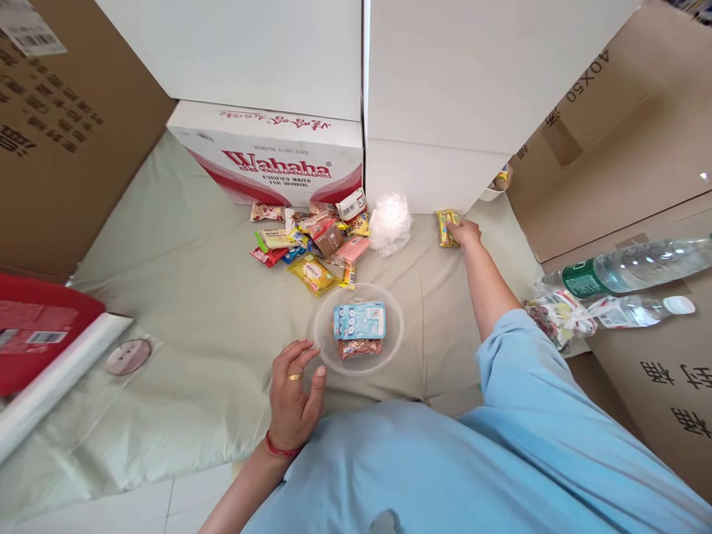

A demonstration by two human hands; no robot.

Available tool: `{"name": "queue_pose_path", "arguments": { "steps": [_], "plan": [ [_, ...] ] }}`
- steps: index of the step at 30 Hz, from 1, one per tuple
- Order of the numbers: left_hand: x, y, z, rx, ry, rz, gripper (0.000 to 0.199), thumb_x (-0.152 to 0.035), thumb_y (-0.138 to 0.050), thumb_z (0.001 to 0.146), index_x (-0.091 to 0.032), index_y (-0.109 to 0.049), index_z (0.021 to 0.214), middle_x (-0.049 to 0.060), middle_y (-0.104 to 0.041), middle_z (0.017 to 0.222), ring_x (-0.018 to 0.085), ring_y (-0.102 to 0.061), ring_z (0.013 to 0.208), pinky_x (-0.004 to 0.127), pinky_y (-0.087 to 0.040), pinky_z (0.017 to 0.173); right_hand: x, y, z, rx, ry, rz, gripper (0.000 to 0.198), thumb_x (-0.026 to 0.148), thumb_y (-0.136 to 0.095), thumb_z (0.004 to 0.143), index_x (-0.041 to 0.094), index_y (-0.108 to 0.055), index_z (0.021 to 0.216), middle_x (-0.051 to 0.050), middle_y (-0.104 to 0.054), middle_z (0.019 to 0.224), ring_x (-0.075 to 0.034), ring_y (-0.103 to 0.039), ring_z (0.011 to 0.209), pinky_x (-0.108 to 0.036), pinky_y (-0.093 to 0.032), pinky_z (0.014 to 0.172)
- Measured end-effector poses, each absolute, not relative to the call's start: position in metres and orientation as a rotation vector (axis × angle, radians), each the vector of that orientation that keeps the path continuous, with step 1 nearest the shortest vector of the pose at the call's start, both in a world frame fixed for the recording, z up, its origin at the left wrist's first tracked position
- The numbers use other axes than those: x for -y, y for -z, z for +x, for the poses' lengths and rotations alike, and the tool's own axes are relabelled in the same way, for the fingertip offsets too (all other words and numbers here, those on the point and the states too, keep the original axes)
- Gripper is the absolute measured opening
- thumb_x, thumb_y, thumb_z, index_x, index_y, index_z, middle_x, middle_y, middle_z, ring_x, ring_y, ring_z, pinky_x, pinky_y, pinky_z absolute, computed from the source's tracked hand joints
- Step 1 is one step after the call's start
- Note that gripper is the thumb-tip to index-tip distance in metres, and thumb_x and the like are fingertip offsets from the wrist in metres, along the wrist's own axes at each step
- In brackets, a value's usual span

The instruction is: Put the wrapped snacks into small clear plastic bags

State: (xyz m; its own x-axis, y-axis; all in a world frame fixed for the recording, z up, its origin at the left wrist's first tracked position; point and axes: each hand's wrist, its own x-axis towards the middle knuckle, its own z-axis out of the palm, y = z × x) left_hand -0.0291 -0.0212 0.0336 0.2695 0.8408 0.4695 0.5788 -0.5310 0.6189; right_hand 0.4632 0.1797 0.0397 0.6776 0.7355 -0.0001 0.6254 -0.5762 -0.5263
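My right hand (468, 232) reaches out to the far right of the mat, its fingers and thumb closed on yellow snack packets (445, 231) beside the white box. Resting just left of a clear round plastic bowl (396, 337), my left hand (296, 389) is open and holds nothing, its fingertips close to the rim. Inside the bowl lie light-blue packets (361, 320) on top of a reddish-brown packet (361, 348). Beyond the bowl is a loose pile of wrapped snacks (328, 237), with a yellow bag (313, 274) at its near side.
A crumpled clear plastic bag (390, 225) sits right of the pile. Behind stand a Wahaha water carton (272, 159) and white boxes (434, 170). Plastic bottles (634, 268) lie at right by a cardboard box (617, 133). At left are a red package (44, 326) and a white roll (61, 382).
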Motion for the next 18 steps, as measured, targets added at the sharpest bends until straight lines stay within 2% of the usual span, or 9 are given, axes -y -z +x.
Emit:
{"name": "queue_pose_path", "arguments": {
  "steps": [3,7,10,13,16,18],
  "plan": [
    [0.021,-0.035,-0.027,-1.338,-1.166,2.21,0.033,-0.017,-0.058,0.098,-0.022,-0.058,0.13,0.014,-0.059,0.13,0.03,-0.057,0.131,0.053,-0.051,0.111,-0.183,-0.03,0.451,0.975,-0.337,-2.386,0.033,0.041,-0.07,0.085,0.012,-0.072,0.1,-0.015,-0.075,0.098,-0.026,-0.066,0.096,-0.04,-0.049,0.094],
    [0.018,-0.037,-0.026,-1.375,-1.239,2.148,0.034,-0.019,-0.061,0.096,-0.021,-0.057,0.13,0.014,-0.058,0.131,0.029,-0.057,0.131,0.053,-0.051,0.112,-0.155,-0.03,0.429,0.995,-0.336,-2.283,0.034,0.035,-0.062,0.086,0.012,-0.067,0.111,-0.011,-0.073,0.103,-0.02,-0.064,0.087,-0.033,-0.051,0.083],
    [0.015,-0.034,-0.026,-1.394,-1.261,2.085,0.035,-0.02,-0.062,0.096,-0.021,-0.056,0.131,0.013,-0.059,0.129,0.028,-0.058,0.129,0.052,-0.052,0.111,-0.109,-0.05,0.402,0.975,-0.431,-1.956,0.037,0.04,-0.066,0.083,0.014,-0.065,0.109,-0.006,-0.071,0.098,-0.017,-0.063,0.081,-0.03,-0.052,0.077],
    [0.01,-0.03,-0.024,-1.346,-1.256,2.066,0.039,-0.017,-0.061,0.094,-0.022,-0.056,0.133,0.014,-0.059,0.132,0.027,-0.058,0.128,0.05,-0.053,0.109,-0.053,-0.082,0.354,1.093,-0.738,-1.739,0.045,0.053,-0.071,0.084,0.019,-0.066,0.112,-0.002,-0.071,0.093,-0.017,-0.063,0.076,-0.029,-0.052,0.069],
    [0.005,-0.026,-0.02,-1.202,-1.261,2.138,0.04,-0.011,-0.057,0.093,-0.024,-0.06,0.131,0.013,-0.059,0.135,0.027,-0.058,0.131,0.05,-0.054,0.109,-0.01,-0.105,0.287,1.319,-0.929,-1.737,0.056,0.053,-0.071,0.089,0.023,-0.059,0.134,-0.001,-0.071,0.094,-0.017,-0.063,0.072,-0.027,-0.049,0.061],
    [0.003,-0.025,-0.018,-1.14,-1.274,2.178,0.038,-0.01,-0.056,0.092,-0.025,-0.062,0.127,0.012,-0.06,0.135,0.027,-0.058,0.13,0.05,-0.054,0.108,0.004,-0.108,0.243,1.495,-0.911,-1.835,0.056,0.049,-0.069,0.092,0.023,-0.055,0.14,0.0,-0.071,0.09,-0.018,-0.064,0.071,-0.029,-0.05,0.064]
  ]
}}
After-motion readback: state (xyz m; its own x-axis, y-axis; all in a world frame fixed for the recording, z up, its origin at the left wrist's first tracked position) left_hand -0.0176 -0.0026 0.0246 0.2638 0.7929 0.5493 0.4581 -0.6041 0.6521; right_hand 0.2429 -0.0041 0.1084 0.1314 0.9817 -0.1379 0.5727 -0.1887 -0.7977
